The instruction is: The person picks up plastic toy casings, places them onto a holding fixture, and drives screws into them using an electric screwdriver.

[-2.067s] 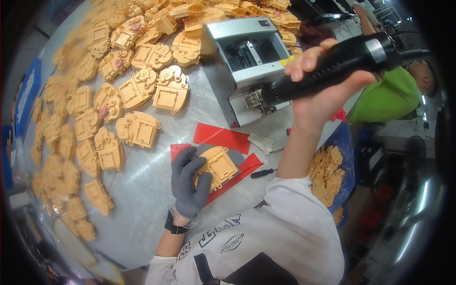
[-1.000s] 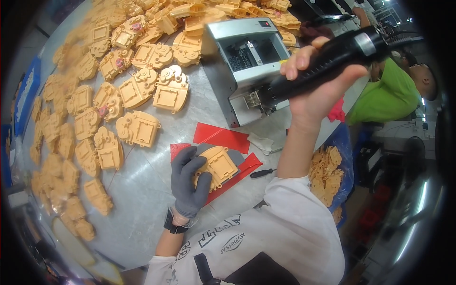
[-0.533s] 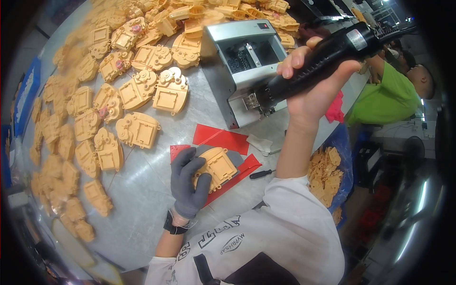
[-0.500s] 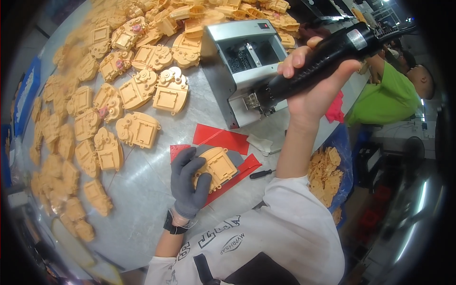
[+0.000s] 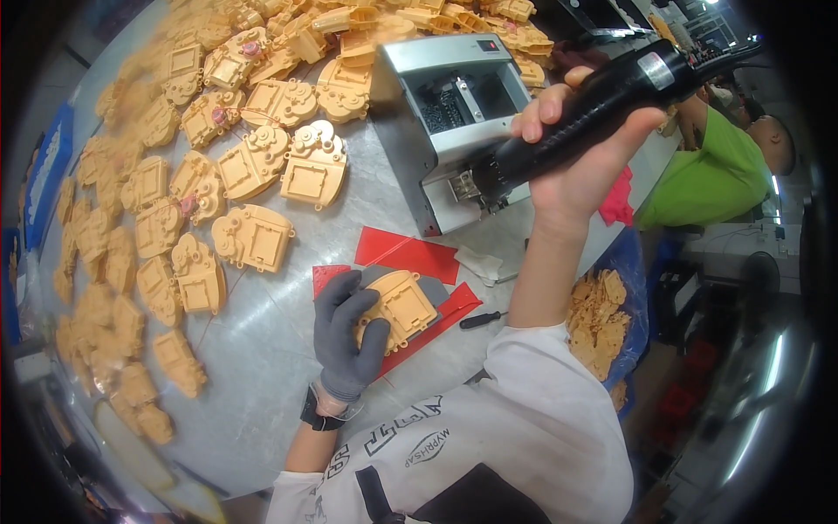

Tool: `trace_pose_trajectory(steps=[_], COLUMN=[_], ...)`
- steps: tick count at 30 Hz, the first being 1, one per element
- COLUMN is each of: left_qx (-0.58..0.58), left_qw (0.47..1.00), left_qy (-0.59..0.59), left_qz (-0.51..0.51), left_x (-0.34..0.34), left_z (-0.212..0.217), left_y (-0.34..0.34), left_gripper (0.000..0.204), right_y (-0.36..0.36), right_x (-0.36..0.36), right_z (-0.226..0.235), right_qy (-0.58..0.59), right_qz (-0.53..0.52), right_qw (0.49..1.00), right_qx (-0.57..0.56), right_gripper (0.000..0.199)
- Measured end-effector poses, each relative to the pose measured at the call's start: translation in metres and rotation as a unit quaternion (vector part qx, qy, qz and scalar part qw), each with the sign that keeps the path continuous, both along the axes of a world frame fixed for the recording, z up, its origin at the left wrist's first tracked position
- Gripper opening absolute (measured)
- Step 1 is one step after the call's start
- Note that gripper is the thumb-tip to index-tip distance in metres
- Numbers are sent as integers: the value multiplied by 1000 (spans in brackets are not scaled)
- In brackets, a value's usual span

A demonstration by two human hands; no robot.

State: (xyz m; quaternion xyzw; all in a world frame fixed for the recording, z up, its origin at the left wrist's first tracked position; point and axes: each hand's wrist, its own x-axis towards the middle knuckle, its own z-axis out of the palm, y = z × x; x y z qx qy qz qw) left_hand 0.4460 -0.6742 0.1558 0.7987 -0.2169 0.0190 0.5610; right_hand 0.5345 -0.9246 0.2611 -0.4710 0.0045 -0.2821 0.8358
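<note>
My right hand point(image 5: 589, 166) is wrapped round a black electric screwdriver point(image 5: 580, 118), tilted, its cord leaving at the upper right. The tool's tip end meets the front outlet of a silver-grey screw feeder point(image 5: 445, 54); the bit itself cannot be made out. Lower down, my left hand point(image 5: 347, 336), in a grey glove, grips a yellow plastic housing point(image 5: 403, 307) by its left side. That housing lies with its rectangular recess facing up, on a dark grey base between red strips point(image 5: 406, 254).
Many loose yellow housings point(image 5: 253, 237) cover the table's left and far side. A small black-handled screwdriver point(image 5: 480, 320) and a white scrap point(image 5: 477, 264) lie right of the red strips. A blue-lined container point(image 5: 633, 301) of yellow parts stands right. A person in green point(image 5: 707, 183) sits beyond.
</note>
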Motion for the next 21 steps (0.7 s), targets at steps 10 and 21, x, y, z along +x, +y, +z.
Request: trace_pose_trajectory(steps=[10,21], left_qx=[3,-1], left_qw=[1000,1000], left_qy=[1,2], left_qz=[-5,-2], left_x=[1,0], left_z=[0,0], left_y=[0,0], left_gripper=[32,32], right_y=[0,-6], right_x=[0,-2], right_z=[0,2], right_qy=[4,-13], right_qz=[-4,-6], right_qw=[1000,1000], right_qx=[6,18], right_gripper=[73,74])
